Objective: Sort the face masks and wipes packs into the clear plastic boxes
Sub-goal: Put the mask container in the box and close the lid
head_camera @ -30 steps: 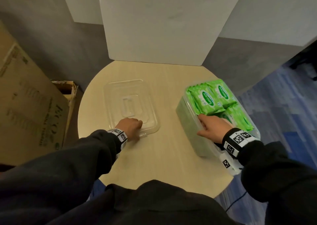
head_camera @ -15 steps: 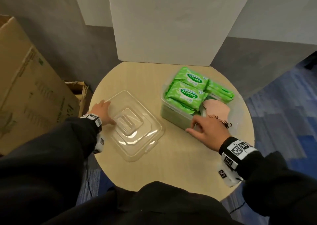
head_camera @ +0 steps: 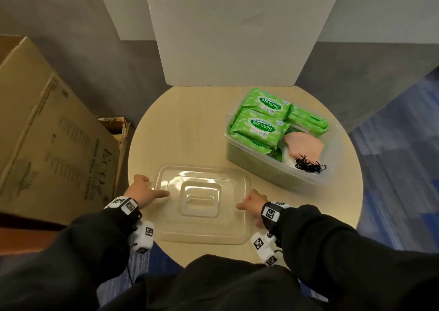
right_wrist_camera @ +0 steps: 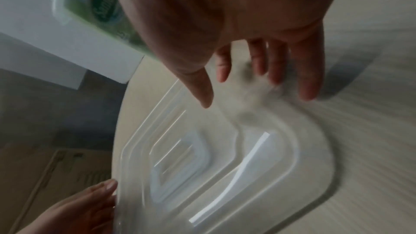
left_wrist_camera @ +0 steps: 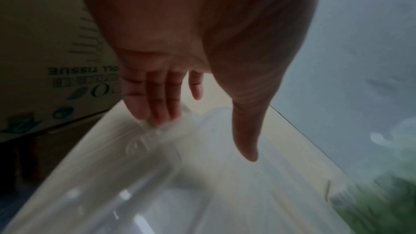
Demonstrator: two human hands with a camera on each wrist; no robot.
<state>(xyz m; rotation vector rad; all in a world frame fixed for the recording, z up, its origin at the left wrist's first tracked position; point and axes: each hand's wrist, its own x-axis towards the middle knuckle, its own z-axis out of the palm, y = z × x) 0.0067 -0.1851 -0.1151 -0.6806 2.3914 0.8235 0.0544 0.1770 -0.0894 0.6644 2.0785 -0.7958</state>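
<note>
The clear lid (head_camera: 202, 204) lies flat on the round counter (head_camera: 185, 132) in the lower middle of the head view, its long axis running left to right across the frame, so each short end faces one hand. The left hand (head_camera: 142, 192) sits at the lid's left end with the thumb laid on the top face and the fingers (left_wrist_camera: 155, 102) straight, their tips touching the rim; nothing is curled round the plastic. The right hand (head_camera: 251, 204) is at the right end, fingers (right_wrist_camera: 308, 77) spread and relaxed, hovering at the edge or brushing it; the blur in the right wrist view leaves contact unclear. Neither hand holds anything.

The clear plastic box (head_camera: 332, 175) stands in the right middle of the frame, up and to the right of the lid and well apart from it. Inside, green wipes packs (head_camera: 259, 128) fill the left and far side, and pink face masks (head_camera: 301, 144) with black ear loops lie at the near right. A cardboard carton (head_camera: 47, 130) stands off the counter at the left.

The box looks filled, so the next step is probably to lift the lid by both ends and carry it up and rightward onto the box. The right hand is the nearer to the box.
</note>
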